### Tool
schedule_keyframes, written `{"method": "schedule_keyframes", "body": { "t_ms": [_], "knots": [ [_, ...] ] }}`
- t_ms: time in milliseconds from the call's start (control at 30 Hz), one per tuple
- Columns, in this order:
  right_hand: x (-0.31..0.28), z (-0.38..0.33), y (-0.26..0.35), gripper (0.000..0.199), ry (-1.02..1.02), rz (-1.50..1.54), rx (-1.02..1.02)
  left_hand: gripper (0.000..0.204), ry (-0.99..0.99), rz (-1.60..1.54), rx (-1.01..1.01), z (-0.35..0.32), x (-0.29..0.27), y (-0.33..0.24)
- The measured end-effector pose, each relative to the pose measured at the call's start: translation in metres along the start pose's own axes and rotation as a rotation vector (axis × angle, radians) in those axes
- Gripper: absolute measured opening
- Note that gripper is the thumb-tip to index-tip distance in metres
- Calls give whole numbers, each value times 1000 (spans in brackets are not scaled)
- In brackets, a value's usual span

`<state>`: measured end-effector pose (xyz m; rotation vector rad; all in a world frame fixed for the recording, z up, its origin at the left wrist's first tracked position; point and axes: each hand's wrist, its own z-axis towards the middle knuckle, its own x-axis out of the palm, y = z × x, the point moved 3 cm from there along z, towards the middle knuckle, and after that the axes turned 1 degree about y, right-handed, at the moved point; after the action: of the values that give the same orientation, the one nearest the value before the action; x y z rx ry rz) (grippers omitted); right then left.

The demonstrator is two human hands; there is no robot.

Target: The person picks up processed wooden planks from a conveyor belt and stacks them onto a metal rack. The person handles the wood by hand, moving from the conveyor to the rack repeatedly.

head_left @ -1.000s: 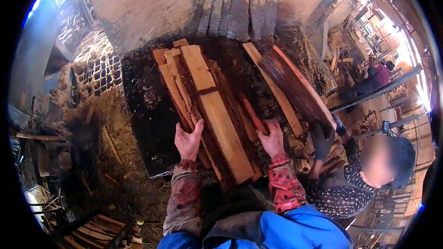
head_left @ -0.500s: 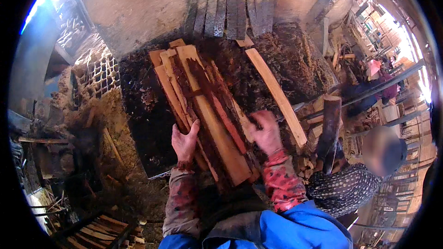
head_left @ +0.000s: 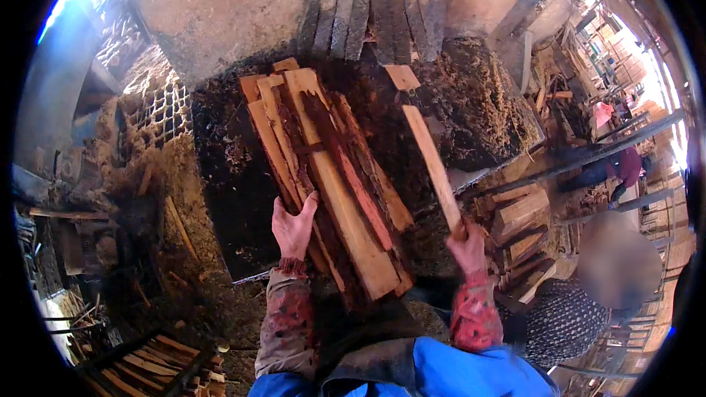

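Note:
A bundle of rough wooden slabs [head_left: 334, 191], some with dark bark, lies slanted on a dark work surface in front of me. My left hand [head_left: 293, 229] grips the bundle's left edge, thumb over the top and the other fingers along the side. To the right of the bundle, my right hand [head_left: 468, 246] is closed round the near end of a narrow, pale wooden strip [head_left: 432, 158]. The strip points away from me, its far end over the dark surface. A short wood offcut [head_left: 402, 77] lies just beyond that end.
Dark flat strips [head_left: 382, 22] hang at the far edge of the surface, with sawdust [head_left: 485, 95] heaped at its right. A co-worker in a dotted garment [head_left: 566, 320] is close on my right, near stacked split wood [head_left: 521, 217]. Slats fill a frame [head_left: 151, 364] at lower left.
My right hand has left the bundle's right side and taken hold of the pale strip, moving it nearer me. The co-worker's upright log is out of view. My left hand stays put.

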<state>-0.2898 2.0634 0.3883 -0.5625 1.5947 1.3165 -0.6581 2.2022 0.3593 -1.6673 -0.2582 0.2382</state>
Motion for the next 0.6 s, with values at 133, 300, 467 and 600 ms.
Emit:
{"method": "schedule_keyframes", "body": {
  "t_ms": [133,300,467,600],
  "knots": [
    [6,-13,57,66,77,357,16,39,-17,-30,16,2,-4,11],
    [34,65,130,47,102,382,-194,46,-7,70,-36,-3,-3,-14],
    [87,122,125,41,122,103,-529,54,21,119,-2,1,2,-4],
    [90,119,143,44,282,144,-292,54,-2,154,-36,-1,-3,-8]
  ]
}}
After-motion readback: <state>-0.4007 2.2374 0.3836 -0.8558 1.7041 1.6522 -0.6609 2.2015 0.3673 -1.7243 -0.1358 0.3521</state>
